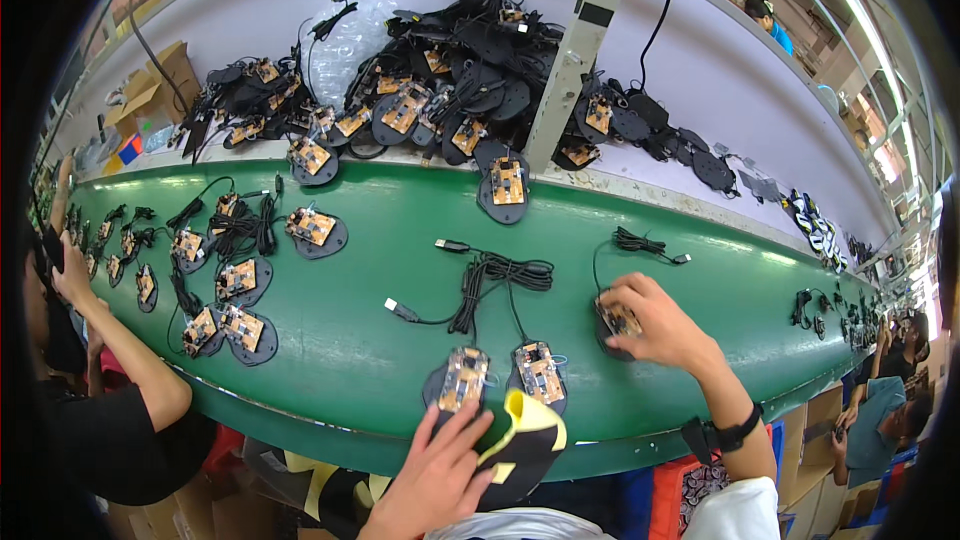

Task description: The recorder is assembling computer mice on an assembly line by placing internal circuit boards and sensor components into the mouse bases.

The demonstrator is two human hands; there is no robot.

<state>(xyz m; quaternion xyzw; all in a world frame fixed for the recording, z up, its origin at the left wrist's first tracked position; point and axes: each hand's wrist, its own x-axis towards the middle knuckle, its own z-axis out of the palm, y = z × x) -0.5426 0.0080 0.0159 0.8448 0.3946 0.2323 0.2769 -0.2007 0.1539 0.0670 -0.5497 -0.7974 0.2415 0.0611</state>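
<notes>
My left hand (437,477) is at the near table edge, a curled black and yellow sheet (525,450) coming out between its thumb and index finger. Its other fingertips touch the lower end of a mouse base with a tan circuit board (464,377). Right beside this stands a second mouse base (540,372), its lower end partly hidden by the sheet. Farther right, my right hand (655,323) grips another mouse base (612,318) from above, thumb and fingers around its sides. Bundled black cables (505,275) with plugs lie beyond the two bases.
More mouse bases (240,280) with cables cover the green table (400,230) at left. A tall heap of them (460,60) fills the shelf behind, beside a grey post (580,60). One base (505,185) sits at the far edge. A co-worker's arm (135,345) reaches in at left.
</notes>
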